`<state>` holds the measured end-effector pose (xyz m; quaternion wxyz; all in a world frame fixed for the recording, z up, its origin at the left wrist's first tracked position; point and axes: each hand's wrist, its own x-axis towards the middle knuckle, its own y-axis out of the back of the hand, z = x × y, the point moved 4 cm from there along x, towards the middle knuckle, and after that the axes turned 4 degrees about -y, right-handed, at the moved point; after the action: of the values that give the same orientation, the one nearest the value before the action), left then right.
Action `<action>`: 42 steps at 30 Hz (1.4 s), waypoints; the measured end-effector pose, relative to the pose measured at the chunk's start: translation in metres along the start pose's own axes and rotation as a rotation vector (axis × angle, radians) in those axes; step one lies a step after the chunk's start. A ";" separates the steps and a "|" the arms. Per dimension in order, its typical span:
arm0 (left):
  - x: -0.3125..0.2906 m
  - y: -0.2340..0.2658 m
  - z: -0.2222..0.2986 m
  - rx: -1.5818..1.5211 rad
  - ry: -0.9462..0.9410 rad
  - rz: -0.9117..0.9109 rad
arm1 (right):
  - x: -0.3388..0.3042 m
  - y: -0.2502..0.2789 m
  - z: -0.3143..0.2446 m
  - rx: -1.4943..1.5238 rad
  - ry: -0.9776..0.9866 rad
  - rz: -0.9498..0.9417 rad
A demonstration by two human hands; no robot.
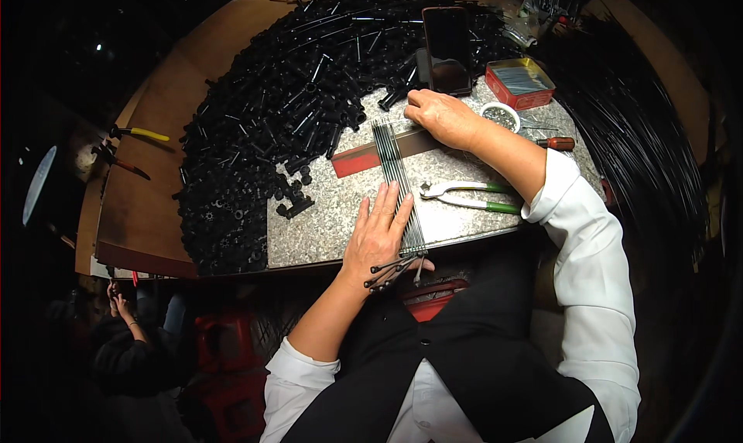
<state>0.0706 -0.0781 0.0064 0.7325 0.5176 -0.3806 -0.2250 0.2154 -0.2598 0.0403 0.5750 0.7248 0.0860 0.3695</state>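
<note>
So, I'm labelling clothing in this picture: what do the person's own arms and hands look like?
The left hand and right hand are bare, with no gloves or wristwatch. Loose white fabric sleeves are folded back, leaving both forearms uncovered.

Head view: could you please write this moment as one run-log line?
left hand: laid on thin rods | right hand: by rods' far ends, grip unclear | pincers: on speckled slab, right of rods

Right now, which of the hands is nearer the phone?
Right. The right hand is just on the near side of the phone; the left hand is farther toward the person, over the thin rods.
</note>
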 end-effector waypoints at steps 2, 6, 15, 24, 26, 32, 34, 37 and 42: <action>0.000 0.001 0.000 -0.006 0.011 0.004 | -0.001 -0.001 0.000 0.007 -0.001 -0.004; -0.002 0.001 -0.001 -0.008 0.000 0.025 | -0.002 -0.004 0.000 -0.003 0.019 -0.031; -0.001 0.001 -0.001 -0.027 0.004 0.031 | 0.002 -0.001 -0.002 -0.023 0.048 0.010; 0.002 0.004 0.000 -0.009 0.035 0.006 | 0.004 0.001 -0.004 -0.038 0.032 0.026; 0.001 0.003 -0.001 -0.024 0.036 0.002 | 0.004 0.002 -0.005 -0.034 0.040 0.036; 0.001 0.001 -0.002 -0.015 0.033 -0.023 | 0.006 -0.003 -0.016 -0.064 0.053 -0.054; 0.001 0.003 -0.001 -0.026 0.031 -0.024 | 0.009 -0.002 -0.018 -0.083 -0.005 -0.198; 0.001 0.001 -0.002 -0.043 0.024 -0.017 | 0.009 -0.003 -0.019 -0.080 -0.014 -0.228; 0.000 0.001 -0.003 -0.056 0.038 -0.009 | 0.005 -0.006 -0.011 -0.108 -0.022 -0.151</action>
<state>0.0729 -0.0757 0.0068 0.7527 0.5028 -0.3581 -0.2289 0.2132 -0.2464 0.0374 0.6404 0.6882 0.1140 0.3213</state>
